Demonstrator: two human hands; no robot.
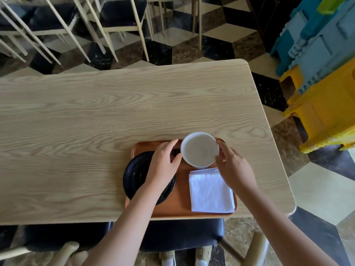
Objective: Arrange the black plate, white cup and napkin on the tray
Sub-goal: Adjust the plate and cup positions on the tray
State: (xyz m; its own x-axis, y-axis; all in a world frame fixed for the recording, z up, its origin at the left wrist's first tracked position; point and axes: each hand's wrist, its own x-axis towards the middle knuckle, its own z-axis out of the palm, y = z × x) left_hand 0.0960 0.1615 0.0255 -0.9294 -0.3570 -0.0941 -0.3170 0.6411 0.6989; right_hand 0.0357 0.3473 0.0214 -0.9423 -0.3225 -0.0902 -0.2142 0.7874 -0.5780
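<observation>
An orange-brown tray lies at the near edge of the wooden table. The black plate rests on its left part, overhanging the tray's left rim, partly hidden by my left forearm. A folded white napkin lies on the tray's right side. The white cup stands at the tray's far right. My left hand touches the cup's left side with its fingertips. My right hand touches the cup's right rim, above the napkin's far corner. Both hands grip the cup between them.
The light wooden table stretches left and far from the tray. A dark-cushioned chair sits under the near edge. More chairs stand beyond the table. Blue and yellow plastic crates are stacked at the right.
</observation>
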